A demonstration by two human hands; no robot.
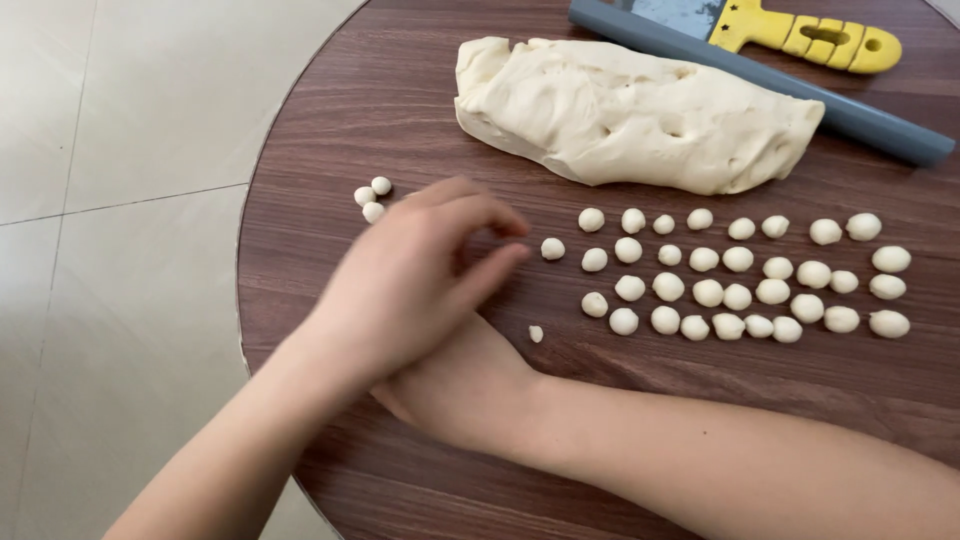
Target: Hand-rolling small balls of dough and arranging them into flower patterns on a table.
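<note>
While crossed, hands (420, 300) near dough balls (740, 275).

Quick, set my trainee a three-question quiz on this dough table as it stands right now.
1. True or false: the left hand lies on top of the right hand.
2. Which lies nearer the big dough loaf? A) the grey rolling pin B) the trio of dough balls
3. Fill in: the scraper has a ____ handle.

Key: 1 true; 2 A; 3 yellow.

left hand (415, 275) crossed over the right hand (465, 385), fingers loosely curled, thumb and forefinger nearly pinched
</note>
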